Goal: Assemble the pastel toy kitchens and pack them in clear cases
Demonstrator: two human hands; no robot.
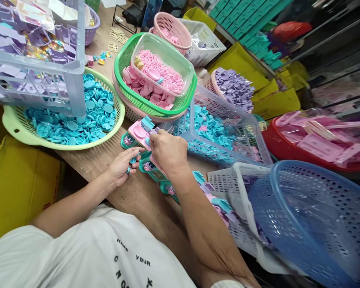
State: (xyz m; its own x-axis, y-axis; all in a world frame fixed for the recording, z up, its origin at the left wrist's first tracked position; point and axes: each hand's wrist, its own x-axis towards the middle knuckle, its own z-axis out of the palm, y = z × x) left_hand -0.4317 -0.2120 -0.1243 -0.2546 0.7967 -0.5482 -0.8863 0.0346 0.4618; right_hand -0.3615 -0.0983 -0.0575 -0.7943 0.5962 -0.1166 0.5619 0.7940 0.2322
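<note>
A toy piece with a pink top (139, 131), teal sides and purple and blue parts stands on the wooden table. My right hand (169, 152) is closed at its right end, fingers bent down onto it; what they pinch is hidden. Just left of it, my left hand (124, 165) is closed around small blue parts (133, 160) that show between thumb and fingers. More toy pieces like it (151, 168) run in a row towards the lower right, partly behind my right forearm.
A light green basket (120, 116) of blue parts stands left, under a clear crate (75, 76). A green basket (118, 68) with pink parts is ahead. To the right are a clear blue crate (246, 120), a white basket (222, 180) and a large blue basket (312, 216).
</note>
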